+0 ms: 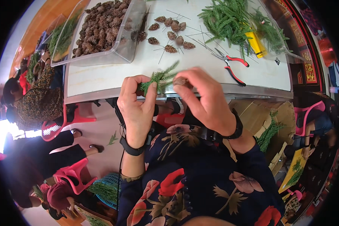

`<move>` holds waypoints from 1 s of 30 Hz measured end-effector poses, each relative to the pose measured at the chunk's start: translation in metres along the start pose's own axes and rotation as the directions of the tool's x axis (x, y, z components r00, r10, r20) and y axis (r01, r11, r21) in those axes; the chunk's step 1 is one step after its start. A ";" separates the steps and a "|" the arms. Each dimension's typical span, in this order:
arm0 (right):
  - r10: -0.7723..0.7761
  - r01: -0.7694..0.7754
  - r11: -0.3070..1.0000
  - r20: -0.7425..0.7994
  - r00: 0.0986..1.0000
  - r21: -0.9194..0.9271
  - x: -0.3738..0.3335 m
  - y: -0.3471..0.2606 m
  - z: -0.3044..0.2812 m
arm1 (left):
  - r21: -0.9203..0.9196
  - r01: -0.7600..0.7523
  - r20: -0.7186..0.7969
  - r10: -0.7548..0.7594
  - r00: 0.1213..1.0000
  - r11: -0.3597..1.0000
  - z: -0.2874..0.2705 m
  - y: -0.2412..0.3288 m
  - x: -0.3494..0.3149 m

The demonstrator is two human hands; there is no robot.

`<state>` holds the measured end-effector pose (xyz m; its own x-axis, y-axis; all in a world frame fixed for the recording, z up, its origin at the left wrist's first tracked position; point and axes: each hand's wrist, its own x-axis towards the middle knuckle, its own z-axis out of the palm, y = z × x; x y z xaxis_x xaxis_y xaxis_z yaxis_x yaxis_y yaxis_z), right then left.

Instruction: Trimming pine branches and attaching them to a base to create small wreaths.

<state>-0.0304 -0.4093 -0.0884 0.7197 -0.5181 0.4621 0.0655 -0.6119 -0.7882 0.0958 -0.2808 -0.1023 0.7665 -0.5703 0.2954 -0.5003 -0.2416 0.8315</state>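
Observation:
My left hand (135, 100) pinches a small green pine sprig (160, 78) between thumb and fingers, just above the table's near edge. Close beside it on the right, my right hand (207, 100) grips a brown pine cone (181, 82), partly covered by the fingers. The sprig's tips point toward the cone. Farther back on the white table (98, 79) lie several loose pine cones (175, 26) with thin dark wires among them. Red-handled pliers (233, 64) rest to the right of my hands, jaws apart.
A clear plastic bin (130, 45) heaped with pine cones stands at the back left. Green sprigs (228, 19) are piled at the back right, beside a yellow object (256, 44) and another clear bin. A cardboard box (248, 115) sits below on the right. Other people work on both sides.

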 end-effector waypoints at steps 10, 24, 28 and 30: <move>0.245 -0.293 0.949 0.310 0.918 0.118 -0.007 0.002 0.015 | -0.094 0.026 -0.074 -0.033 0.997 0.995 0.000 -0.007 -0.003; 0.197 -0.205 0.979 0.266 0.944 0.000 -0.009 0.002 0.015 | -0.399 0.394 0.188 -0.347 0.919 0.828 -0.009 -0.005 -0.008; 0.043 -0.026 0.995 0.179 0.983 -0.097 -0.009 0.001 0.016 | -0.396 0.375 0.157 -0.341 0.927 0.838 -0.007 -0.006 -0.007; 0.091 -0.078 0.994 0.185 0.979 -0.077 -0.009 0.001 0.015 | -0.400 0.344 0.126 -0.321 0.939 0.849 -0.006 -0.006 -0.007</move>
<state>-0.0269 -0.3967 -0.0996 0.8379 -0.4526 0.3051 -0.0446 -0.6138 -0.7882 0.0961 -0.2705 -0.1066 0.8292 -0.5569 -0.0487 -0.0002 -0.0874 0.9962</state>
